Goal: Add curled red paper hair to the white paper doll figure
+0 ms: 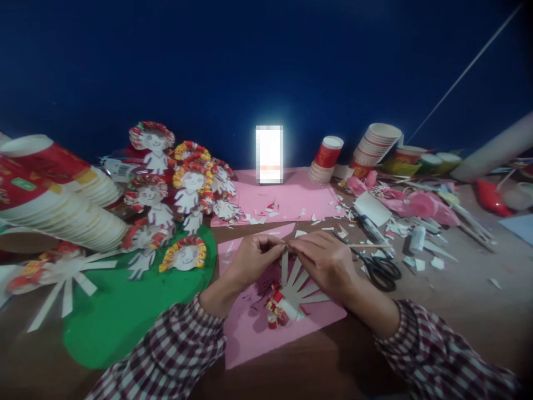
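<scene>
My left hand (pixel 252 259) is closed in a pinch at the tip of a white strip on a cut paper cup (pixel 290 300). The cup is slit into several strips fanned out like rays, with red-and-white curls along its lower left side. My right hand (pixel 327 259) is closed around a thin wooden stick (pixel 372 245), whose bare end sticks out to the right. The fingertips of both hands meet at the same strip's tip, and they hide the stick's other end. Beneath the cup lies a pink sheet (pixel 250 345).
Black scissors (pixel 385 273), a marker (pixel 373 233) and paper scraps lie to the right. Finished paper dolls (pixel 192 186) and stacked cups (pixel 79 214) stand left, near a green sheet (pixel 112 328) and another slit cup (pixel 69 268). A bright, pixelated screen (pixel 269 154) stands at the back.
</scene>
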### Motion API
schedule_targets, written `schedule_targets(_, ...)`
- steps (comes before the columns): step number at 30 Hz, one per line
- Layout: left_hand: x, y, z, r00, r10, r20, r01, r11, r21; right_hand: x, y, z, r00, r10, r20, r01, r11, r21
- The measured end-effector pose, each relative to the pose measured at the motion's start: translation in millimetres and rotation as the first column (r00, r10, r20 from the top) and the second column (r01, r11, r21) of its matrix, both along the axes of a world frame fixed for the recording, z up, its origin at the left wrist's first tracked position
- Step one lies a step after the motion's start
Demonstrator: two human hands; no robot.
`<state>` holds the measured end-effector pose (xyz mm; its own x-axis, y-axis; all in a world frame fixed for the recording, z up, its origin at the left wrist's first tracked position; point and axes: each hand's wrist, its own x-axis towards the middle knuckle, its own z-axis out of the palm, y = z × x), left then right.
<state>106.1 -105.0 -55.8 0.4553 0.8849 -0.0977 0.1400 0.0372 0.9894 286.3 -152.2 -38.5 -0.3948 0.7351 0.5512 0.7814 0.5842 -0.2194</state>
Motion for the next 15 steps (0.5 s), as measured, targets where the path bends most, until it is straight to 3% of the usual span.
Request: schedule_targets(15, 3.6, -2.9, -0.2, 0.996, 0.008, -0.09, 0.001, 0.995, 0.1, -0.4, 0.7, -0.1, 1.0, -0.013, 0.016, 0.013, 1.0, -0.016)
